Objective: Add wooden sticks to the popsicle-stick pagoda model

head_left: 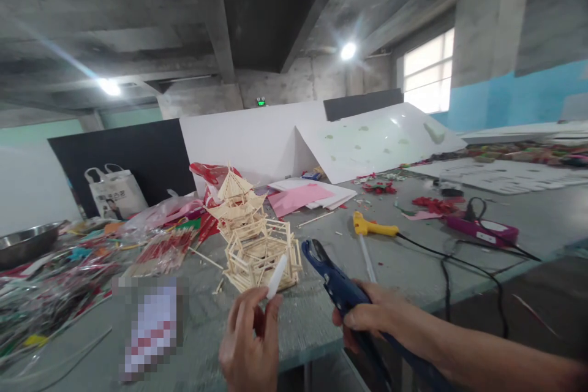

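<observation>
My left hand [250, 337] pinches a short, pale white strip [277, 277] between thumb and fingertips, tilted upward. Behind the strip stands a pagoda-like model [261, 245] built from thin wooden sticks, with tiered roofs and a lattice base. My right hand [370, 312] is wrapped around the handles of a blue plier-like tool [335, 282]. The tool's jaws point up and left, toward the model's base, and look slightly apart with nothing between them. Right of the tool lies a yellow glue gun [376, 226] with a whitish stick [366, 257] extending from it.
Plastic-wrapped craft materials [55, 294] crowd the left of the table [316, 318]. Pink paper [301, 199] lies on white sheets behind the model. A purple power strip [482, 231] and black cords [452, 263] occupy the right edge. A metal bowl [30, 245] sits far left.
</observation>
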Tool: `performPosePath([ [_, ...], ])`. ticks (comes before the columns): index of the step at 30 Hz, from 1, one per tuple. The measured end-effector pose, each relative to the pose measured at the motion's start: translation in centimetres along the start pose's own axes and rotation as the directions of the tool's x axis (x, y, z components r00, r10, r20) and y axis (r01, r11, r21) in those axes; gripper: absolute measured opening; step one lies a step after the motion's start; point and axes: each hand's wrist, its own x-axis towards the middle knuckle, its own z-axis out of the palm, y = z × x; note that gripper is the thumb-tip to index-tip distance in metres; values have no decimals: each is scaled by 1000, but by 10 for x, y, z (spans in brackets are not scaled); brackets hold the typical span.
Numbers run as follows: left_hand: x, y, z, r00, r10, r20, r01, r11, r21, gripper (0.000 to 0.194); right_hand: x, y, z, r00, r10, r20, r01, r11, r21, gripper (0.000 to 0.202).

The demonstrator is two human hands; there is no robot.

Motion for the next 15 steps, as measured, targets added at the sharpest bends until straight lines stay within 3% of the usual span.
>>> performPosePath([
  [4, 6, 0, 3, 996, 89, 23, -90, 995, 51, 17, -13, -8, -3, 996, 88, 3, -85, 966, -246, 26],
  [8, 12, 10, 10, 991, 121, 65, -124, 992, 37, 20, -19, -21, 2, 997, 62, -36, -72, 856, -512, 26],
  [15, 14, 13, 14, 982, 167, 83, -167, 986, -4, 18, -15, -25, 2, 999, -32, -19, 13, 792, -610, 24],
])
